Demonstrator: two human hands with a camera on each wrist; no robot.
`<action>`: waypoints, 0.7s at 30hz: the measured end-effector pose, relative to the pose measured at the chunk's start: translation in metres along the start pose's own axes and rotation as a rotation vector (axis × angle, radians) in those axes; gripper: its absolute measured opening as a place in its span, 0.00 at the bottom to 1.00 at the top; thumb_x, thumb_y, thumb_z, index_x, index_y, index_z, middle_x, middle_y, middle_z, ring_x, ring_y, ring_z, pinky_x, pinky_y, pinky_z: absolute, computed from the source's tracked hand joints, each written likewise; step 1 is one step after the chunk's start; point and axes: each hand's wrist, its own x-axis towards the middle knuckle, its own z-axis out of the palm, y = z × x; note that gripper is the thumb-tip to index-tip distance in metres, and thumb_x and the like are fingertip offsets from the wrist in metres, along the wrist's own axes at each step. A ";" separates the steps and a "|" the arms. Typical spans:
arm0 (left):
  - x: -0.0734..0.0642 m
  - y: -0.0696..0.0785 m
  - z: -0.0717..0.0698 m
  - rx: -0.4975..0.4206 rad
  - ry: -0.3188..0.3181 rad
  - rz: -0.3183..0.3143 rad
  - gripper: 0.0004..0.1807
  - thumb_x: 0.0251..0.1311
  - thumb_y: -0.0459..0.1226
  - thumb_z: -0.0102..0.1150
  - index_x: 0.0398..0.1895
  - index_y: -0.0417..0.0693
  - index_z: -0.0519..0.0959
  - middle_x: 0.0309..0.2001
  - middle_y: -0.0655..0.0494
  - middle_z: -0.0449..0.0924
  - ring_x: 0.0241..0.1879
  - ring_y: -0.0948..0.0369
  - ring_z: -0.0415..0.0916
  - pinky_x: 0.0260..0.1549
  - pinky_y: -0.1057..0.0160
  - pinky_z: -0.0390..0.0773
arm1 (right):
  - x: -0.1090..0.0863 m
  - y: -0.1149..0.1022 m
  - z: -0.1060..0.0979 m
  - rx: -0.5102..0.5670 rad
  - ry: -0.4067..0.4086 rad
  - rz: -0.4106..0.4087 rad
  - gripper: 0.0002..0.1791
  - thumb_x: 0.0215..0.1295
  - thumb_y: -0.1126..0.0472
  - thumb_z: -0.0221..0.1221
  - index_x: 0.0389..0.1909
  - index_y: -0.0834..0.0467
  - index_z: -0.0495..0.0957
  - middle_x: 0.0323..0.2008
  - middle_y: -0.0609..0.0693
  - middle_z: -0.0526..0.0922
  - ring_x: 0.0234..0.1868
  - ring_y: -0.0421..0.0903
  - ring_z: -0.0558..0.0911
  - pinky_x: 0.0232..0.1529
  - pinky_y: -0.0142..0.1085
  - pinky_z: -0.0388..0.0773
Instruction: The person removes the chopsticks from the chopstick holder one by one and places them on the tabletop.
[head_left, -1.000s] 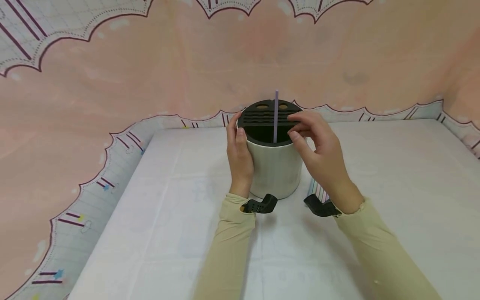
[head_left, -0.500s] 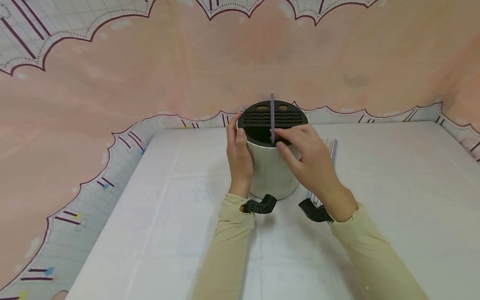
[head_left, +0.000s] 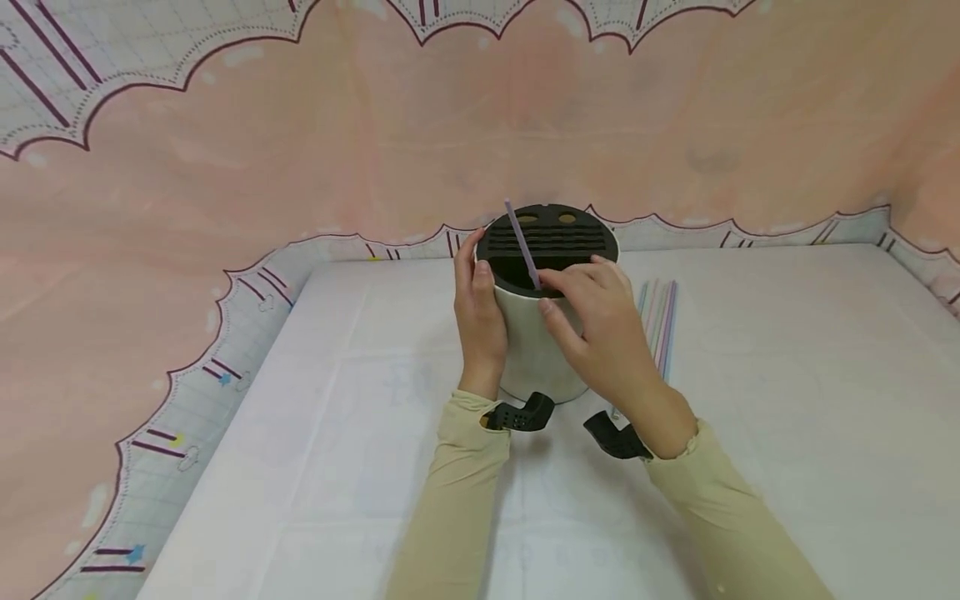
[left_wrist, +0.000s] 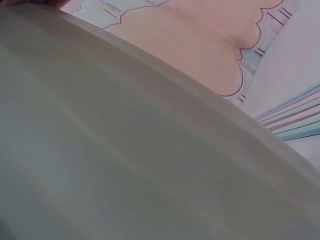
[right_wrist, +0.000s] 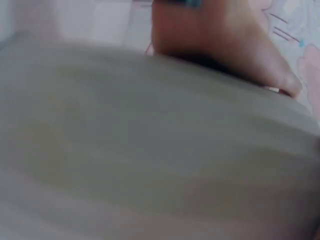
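A round, off-white utensil holder point(head_left: 536, 350) stands upright on the table, with a black slotted top point(head_left: 547, 237) that has two oval holes at the back and a wide opening at the front. From that opening a thin lilac stick point(head_left: 521, 242) rises, leaning left; its lower end is hidden. My left hand point(head_left: 482, 321) holds the holder's left side, thumb at the front of the rim and fingers behind. My right hand point(head_left: 600, 329) reaches over the front right rim, its forefinger touching the stick low down and its thumb at the outer wall. The holder's wall fills most of both wrist views.
Several pastel sticks point(head_left: 662, 321) lie side by side on the white-covered table point(head_left: 787, 375), right of the holder and partly behind my right hand. A peach patterned cloth point(head_left: 337, 142) rises behind the table.
My right hand has moved left and down from the rim's right side to the lilac stick. The stick has shifted left and now tilts left. My left hand stays in place.
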 end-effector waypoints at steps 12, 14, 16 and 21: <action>-0.002 0.001 -0.001 -0.013 -0.002 0.030 0.28 0.60 0.59 0.28 0.62 0.63 0.60 0.54 0.66 0.69 0.52 0.67 0.67 0.50 0.59 0.66 | 0.001 -0.014 -0.008 0.334 0.117 0.243 0.12 0.57 0.69 0.56 0.44 0.61 0.76 0.39 0.50 0.79 0.50 0.44 0.72 0.63 0.36 0.46; -0.002 0.001 -0.001 -0.014 -0.004 0.033 0.28 0.61 0.58 0.28 0.62 0.63 0.60 0.54 0.66 0.69 0.52 0.67 0.67 0.50 0.59 0.66 | 0.002 -0.023 -0.013 0.375 0.134 0.299 0.11 0.59 0.69 0.54 0.43 0.63 0.76 0.38 0.51 0.79 0.49 0.43 0.72 0.59 0.34 0.56; -0.002 0.001 -0.001 -0.018 -0.006 0.032 0.28 0.61 0.58 0.27 0.62 0.62 0.60 0.55 0.67 0.68 0.52 0.67 0.67 0.50 0.59 0.66 | 0.004 -0.030 -0.018 0.409 0.152 0.340 0.10 0.60 0.70 0.52 0.42 0.65 0.75 0.37 0.54 0.78 0.47 0.43 0.73 0.52 0.33 0.63; -0.002 0.001 -0.001 -0.030 -0.011 0.024 0.29 0.60 0.60 0.27 0.62 0.63 0.59 0.55 0.67 0.68 0.52 0.67 0.66 0.50 0.58 0.66 | 0.005 -0.033 -0.023 0.507 0.224 0.390 0.10 0.61 0.69 0.51 0.42 0.69 0.73 0.37 0.57 0.78 0.44 0.43 0.74 0.46 0.34 0.68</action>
